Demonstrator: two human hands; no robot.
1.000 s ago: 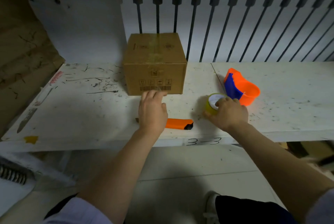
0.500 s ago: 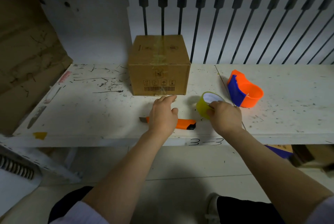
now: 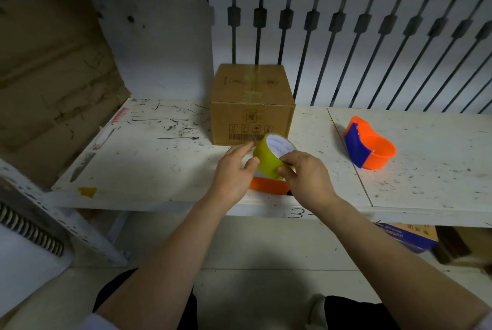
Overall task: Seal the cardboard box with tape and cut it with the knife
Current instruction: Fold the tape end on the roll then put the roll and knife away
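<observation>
While the right hand [image 3: 306, 178] clamps the tape roll [image 3: 269, 159] near the tabletop's [image 3: 149, 164] front edge, left fingers [image 3: 250, 163], apart, touch it, probably seeking its free end.

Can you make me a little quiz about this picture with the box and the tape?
1. True or false: the right hand holds the tape roll.
2. Where does the orange knife lie: A on the box, B on the table under the hands, C on the floor?
3. Which hand's thumb touches the roll's left side?

Key: 1 true. 2 B. 3 The left hand.
</observation>
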